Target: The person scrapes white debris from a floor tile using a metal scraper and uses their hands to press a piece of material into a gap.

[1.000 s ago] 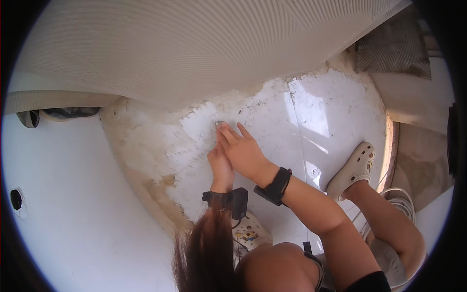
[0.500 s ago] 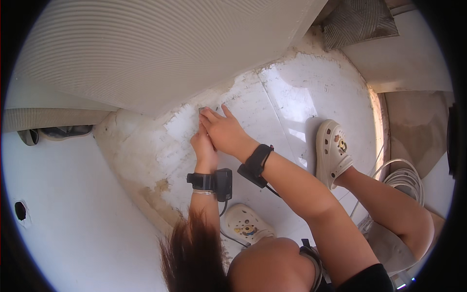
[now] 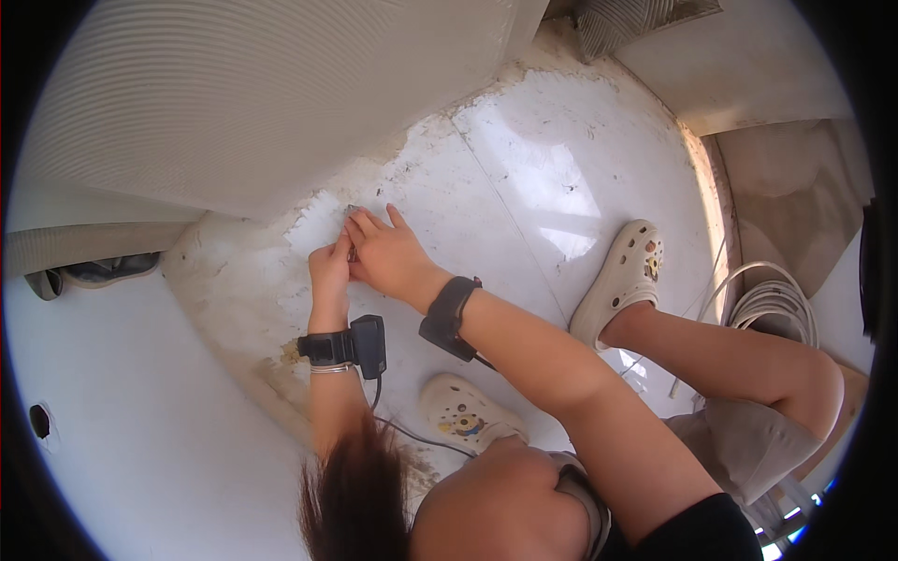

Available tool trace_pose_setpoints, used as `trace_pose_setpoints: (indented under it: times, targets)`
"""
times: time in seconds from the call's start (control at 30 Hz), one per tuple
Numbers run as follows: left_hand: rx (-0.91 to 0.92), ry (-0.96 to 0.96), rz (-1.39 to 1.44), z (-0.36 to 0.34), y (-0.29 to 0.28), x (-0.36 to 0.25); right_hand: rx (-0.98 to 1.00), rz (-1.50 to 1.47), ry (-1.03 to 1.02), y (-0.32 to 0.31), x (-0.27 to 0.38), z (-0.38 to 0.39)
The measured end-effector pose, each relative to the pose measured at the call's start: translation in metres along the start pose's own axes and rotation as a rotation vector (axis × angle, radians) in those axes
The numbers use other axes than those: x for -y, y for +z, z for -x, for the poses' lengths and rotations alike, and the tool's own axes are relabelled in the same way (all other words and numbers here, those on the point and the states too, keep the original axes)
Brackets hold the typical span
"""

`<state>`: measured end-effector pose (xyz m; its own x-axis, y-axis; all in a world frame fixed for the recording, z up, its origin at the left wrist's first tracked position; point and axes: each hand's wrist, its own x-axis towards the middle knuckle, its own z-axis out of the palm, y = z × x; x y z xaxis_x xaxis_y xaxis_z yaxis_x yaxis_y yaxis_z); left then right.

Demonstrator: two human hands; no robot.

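Observation:
My left hand [image 3: 328, 279] is closed around a small flat grey blade [image 3: 352, 209], most of which the fingers hide. Its tip pokes out past them, touching or just above the white floor [image 3: 449, 178]. My right hand [image 3: 391, 260] lies against the left one, with some fingers pressed down over the blade and one stretched out to the side. Around the tip, the floor carries a ragged edge of beige residue [image 3: 388, 168]. Dark straps with small boxes sit on both wrists, and a cable runs from the left one.
A large ribbed beige panel [image 3: 215, 112] overhangs the far left. My feet, in cream clogs [image 3: 617, 276], are planted on the floor. A coil of white hose [image 3: 772, 309] lies at the right, and a white panel with a round hole [image 3: 39, 421] stands at the left.
The view has shifted, so both hands appear further left in it. They stay together on the blade at the residue's edge; less of the blade's tip shows.

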<state>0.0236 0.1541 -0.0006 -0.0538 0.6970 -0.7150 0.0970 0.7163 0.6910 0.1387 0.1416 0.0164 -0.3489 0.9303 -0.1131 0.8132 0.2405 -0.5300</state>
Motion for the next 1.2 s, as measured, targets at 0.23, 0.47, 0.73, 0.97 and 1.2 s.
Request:
trace_pose_setpoints:
  times: [0.23,0.47,0.73,0.97,1.2]
  targets:
    - [-0.002,-0.006,0.037,0.017,0.011,0.013,-0.051,0.143,-0.104,0.007,-0.008,0.014]
    - [-0.121,0.007,0.213,0.024,0.007,0.048,-0.086,0.092,-0.138,0.025,0.008,0.026]
    - [-0.217,0.122,0.106,0.003,0.015,0.040,-0.128,0.023,-0.075,0.019,0.003,0.011]
    - [-0.191,0.047,0.232,-0.027,0.019,0.018,-0.197,0.015,-0.176,0.004,-0.014,-0.028]
    - [-0.034,-0.162,0.178,0.016,0.006,0.030,-0.085,-0.119,-0.099,0.011,0.002,0.014]
